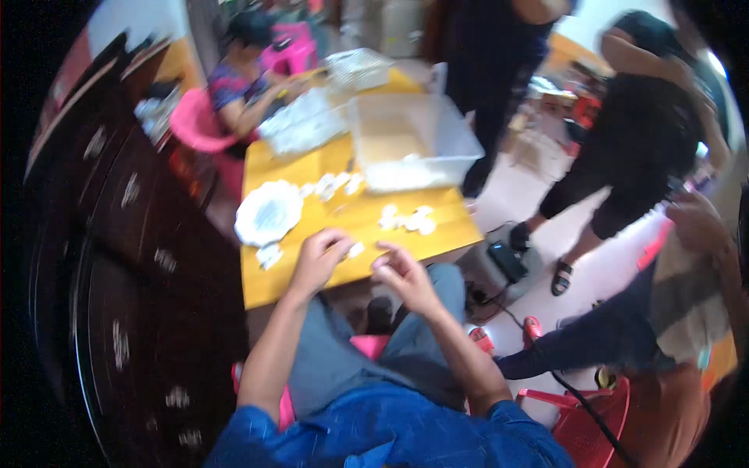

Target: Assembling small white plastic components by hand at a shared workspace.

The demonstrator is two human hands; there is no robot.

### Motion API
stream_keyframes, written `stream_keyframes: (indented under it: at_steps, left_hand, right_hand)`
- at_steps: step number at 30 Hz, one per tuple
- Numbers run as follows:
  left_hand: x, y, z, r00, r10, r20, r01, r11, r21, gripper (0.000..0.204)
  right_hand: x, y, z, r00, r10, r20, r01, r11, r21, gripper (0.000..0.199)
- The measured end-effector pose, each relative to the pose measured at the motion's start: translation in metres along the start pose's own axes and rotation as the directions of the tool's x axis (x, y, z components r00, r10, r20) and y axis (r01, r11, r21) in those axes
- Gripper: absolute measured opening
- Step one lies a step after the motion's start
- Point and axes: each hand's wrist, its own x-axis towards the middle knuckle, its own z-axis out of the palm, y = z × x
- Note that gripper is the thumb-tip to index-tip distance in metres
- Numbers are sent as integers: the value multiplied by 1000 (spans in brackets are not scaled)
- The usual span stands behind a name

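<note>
So you're sitting at the near edge of a yellow table (312, 168), with a dark wooden cabinet (117, 234) running along your left. The biggest thing on the table is a clear plastic tub (413, 136) at the far right, with a lower clear tray (300, 125) beside it on the left and a mesh basket (359, 66) behind them. It's all motion-blurred, so you can't make out any labels. Nearer you on the left is a round white plate (268, 212), and white lumps (407, 219) are scattered over the middle of the table.

Your left hand (318, 260) is curled at the table's near edge, pinching a small white piece (355, 249) between the fingertips. Your right hand (403, 274) is just beside it, fingers loosely bent; can't tell if it's got hold of anything. The two hands are close but not touching.

One person sits at the far end on a pink chair (195, 121), others stand on the right, and a black box with a cable (507, 260) sits on the floor by the table leg
</note>
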Motion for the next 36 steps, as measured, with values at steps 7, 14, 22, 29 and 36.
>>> stream_keyframes:
  at_steps: [7,14,22,29,36]
  left_hand:
    - [-5,-18,-11,993,-116,-9,115,989,-88,17]
    - [24,-66,-22,986,69,-153,-35,977,212,14]
    - [12,-84,-39,952,257,-167,-157,877,454,10]
    - [11,-108,-38,933,293,-211,-184,889,419,14]
    - [26,-111,-28,924,238,-299,-138,937,321,9]
  right_hand:
    - [-55,-220,48,720,-681,134,648,729,220,35]
    - [-56,-274,102,630,-741,231,678,670,302,52]
    - [-23,-334,143,583,-629,515,508,776,373,55]
    - [-34,-298,149,700,-259,665,81,955,287,51]
    - [4,-187,117,863,-246,440,371,902,-223,24]
